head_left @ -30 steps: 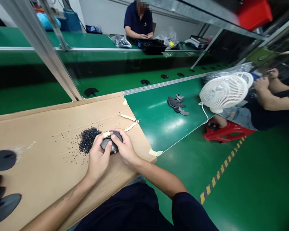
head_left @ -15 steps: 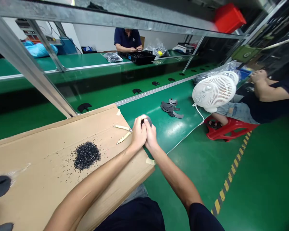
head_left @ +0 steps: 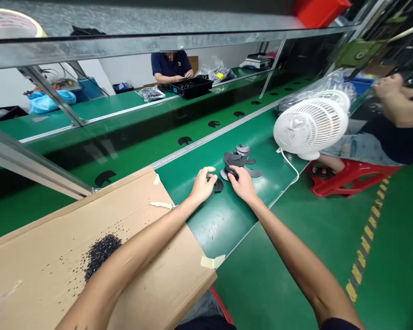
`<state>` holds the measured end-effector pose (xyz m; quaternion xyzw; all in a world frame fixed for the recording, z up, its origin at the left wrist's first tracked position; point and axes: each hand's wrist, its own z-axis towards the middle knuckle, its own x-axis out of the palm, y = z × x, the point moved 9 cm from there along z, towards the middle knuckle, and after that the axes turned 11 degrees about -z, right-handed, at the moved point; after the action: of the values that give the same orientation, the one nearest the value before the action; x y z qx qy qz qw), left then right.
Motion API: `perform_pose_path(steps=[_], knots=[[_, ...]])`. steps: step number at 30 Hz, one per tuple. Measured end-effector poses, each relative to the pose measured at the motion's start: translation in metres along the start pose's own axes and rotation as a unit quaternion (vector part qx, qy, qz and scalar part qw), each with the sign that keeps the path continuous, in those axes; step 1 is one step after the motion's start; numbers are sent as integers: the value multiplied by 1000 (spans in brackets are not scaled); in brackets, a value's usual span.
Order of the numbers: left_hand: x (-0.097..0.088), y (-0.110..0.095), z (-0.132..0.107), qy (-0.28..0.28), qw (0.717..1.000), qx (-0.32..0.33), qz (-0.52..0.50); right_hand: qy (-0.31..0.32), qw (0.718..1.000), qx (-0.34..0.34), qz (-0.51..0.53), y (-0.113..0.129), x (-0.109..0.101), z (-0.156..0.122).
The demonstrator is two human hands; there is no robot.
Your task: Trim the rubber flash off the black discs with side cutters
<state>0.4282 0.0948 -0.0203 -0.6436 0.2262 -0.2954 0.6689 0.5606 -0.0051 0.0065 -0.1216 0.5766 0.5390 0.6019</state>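
Left hand (head_left: 202, 185): loosely curled at a black crescent piece (head_left: 219, 185); cannot tell whether it grips.
Right hand (head_left: 242, 182): closed on a dark curved piece (head_left: 232, 173) beside the crescent pile (head_left: 234, 159).
Change: hands, earlier together, now apart over the green tabletop (head_left: 223, 224).
Room: bare tabletop nearward; cardboard (head_left: 165, 284) edge leftward.
Right-hand piece's axis: far-left to near-right.

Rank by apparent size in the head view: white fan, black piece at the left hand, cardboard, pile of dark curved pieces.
1. Cardboard
2. White fan
3. Pile of dark curved pieces
4. Black piece at the left hand, partly hidden
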Motion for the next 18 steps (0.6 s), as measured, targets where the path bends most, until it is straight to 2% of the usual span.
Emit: perform_pose_path(steps=[3, 6, 8, 10, 12, 14, 16, 18], knots=[[-13, 6, -16, 18, 999, -30, 18, 17, 997, -54, -55, 14, 11, -13], [-4, 8, -33, 69, 996, -53, 22, 46, 987, -110, -103, 32, 25, -22], [0, 4, -44, 93, 994, -57, 24, 64, 972, -149, -173, 42, 33, -23], [-5, -7, -56, 111, 992, -53, 33, 66, 954, -167, -238, 45, 37, -18], [-18, -24, -75, 156, 986, -44, 48, 55, 951, -161, -259, 42, 33, -7], [-36, -41, -103, 228, 971, -53, 57, 39, 955, -155, -251, 37, 27, 6], [-61, -56, -138, 290, 951, -90, 55, 19, 958, -167, -230, 32, 22, 18], [-91, -68, -171, 326, 934, -135, 54, 7, 962, -182, -205, 28, 20, 31]])
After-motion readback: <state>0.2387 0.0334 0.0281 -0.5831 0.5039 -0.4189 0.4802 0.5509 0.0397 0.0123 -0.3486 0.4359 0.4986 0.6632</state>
